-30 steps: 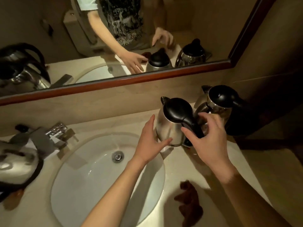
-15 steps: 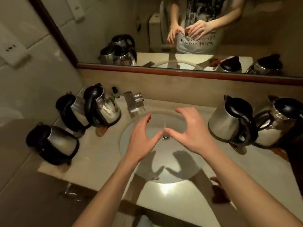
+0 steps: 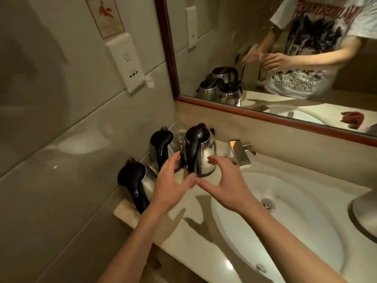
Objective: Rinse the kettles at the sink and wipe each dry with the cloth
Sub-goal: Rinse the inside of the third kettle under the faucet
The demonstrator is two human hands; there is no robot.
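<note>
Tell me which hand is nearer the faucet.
Right. The right hand hovers just in front of the faucet, fingertips close to its left side. The left hand is farther left, in front of the kettles, beyond the upright kettle.

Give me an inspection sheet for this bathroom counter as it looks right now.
Surface: pale stone counter with an oval sink and a faucet.
Job's things: three steel kettles at the left wall: near, back, middle; another's edge at far right.
Clutter: cloth seen only in the mirror.
Hands: left hand and right hand open, holding nothing.
Cables: nothing seen.
Surroundings: wall socket plate, framed mirror.
</note>
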